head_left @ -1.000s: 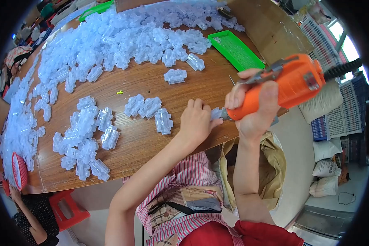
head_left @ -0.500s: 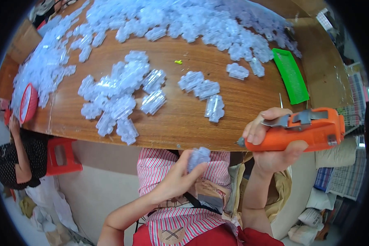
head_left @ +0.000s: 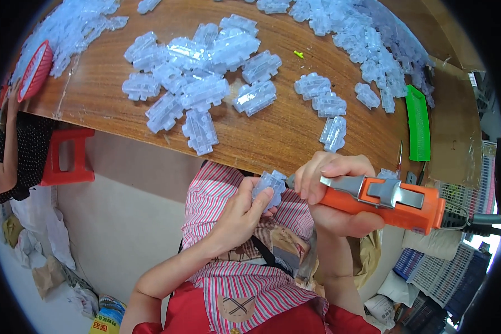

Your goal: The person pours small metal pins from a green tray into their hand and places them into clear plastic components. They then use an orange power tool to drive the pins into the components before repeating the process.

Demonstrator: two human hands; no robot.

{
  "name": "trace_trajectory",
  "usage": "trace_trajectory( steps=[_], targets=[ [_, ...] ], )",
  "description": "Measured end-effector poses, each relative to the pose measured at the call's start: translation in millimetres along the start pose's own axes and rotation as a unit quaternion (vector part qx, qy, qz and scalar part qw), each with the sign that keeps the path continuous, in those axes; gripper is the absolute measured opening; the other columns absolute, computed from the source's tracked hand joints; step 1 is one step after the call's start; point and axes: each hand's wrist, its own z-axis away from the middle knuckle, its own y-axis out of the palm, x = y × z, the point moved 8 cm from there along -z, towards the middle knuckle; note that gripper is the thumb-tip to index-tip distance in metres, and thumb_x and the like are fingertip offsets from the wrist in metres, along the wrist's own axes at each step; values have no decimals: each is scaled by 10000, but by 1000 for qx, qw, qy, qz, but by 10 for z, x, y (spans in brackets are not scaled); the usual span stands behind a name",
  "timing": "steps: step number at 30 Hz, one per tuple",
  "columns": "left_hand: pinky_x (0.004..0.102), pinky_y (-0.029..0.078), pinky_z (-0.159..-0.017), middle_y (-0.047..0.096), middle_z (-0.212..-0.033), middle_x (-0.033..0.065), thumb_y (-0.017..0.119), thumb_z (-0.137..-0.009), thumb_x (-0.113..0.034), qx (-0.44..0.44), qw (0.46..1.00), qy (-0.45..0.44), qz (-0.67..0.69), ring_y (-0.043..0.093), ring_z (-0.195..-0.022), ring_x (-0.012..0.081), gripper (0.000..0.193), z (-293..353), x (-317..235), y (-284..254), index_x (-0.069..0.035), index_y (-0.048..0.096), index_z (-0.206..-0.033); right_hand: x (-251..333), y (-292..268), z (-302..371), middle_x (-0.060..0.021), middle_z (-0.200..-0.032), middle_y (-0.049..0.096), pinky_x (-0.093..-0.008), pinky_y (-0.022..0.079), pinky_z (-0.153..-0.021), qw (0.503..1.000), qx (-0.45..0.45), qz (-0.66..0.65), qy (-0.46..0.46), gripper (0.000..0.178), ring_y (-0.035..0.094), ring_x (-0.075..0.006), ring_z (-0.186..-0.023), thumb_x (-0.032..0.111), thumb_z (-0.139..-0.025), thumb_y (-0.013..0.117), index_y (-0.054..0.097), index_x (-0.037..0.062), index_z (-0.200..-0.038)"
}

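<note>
My left hand holds a small clear plastic part over my lap, just below the edge of the wooden table. My right hand grips an orange electric screwdriver, its tip lying against the clear part. On the table lies a heap of clear plastic parts, and three more parts sit close to the near edge.
A long band of clear parts runs along the far side. A green tray lies at the right, a red basket at the left. Another person sits at the left beside a red stool. Bags and crates stand lower right.
My view has tilted down toward my lap. My left hand brought a clear part off the table to my lap, and the screwdriver came down and left to meet it.
</note>
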Motion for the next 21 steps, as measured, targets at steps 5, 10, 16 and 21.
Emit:
trace_trajectory(
  steps=[5,10,16,21],
  targets=[
    [290,514,-677,600,-961,126,447,-985,-225,7,999,-6,-34,627,-779,159,298,-18,-8,2,38,413,-1120,-46,41,17,-54,-617,524,-290,439,-483,1000,21,15,-11,815,499,-162,-529,784,-712,491,504,10,-967],
    [304,506,-649,594,-902,128,448,-982,-208,-17,997,16,-69,619,-736,168,274,-28,-59,21,34,404,-1102,-64,84,29,-60,-646,537,-297,436,-501,997,70,33,-31,784,509,-173,-557,747,-691,569,519,9,-951],
    [308,504,-645,589,-860,126,440,-985,-220,-13,996,39,-79,618,-718,177,281,-30,-47,12,32,394,-1101,-37,126,-11,-52,-642,543,-289,426,-503,993,104,35,-38,770,522,-176,-570,721,-682,610,557,1,-950],
    [292,505,-697,574,-999,109,454,-984,-264,-27,999,15,-8,617,-786,152,316,24,-22,64,19,396,-1114,37,63,-36,-45,-615,532,-278,425,-459,998,25,50,3,815,506,-155,-531,750,-749,503,515,-25,-999]
  ],
)
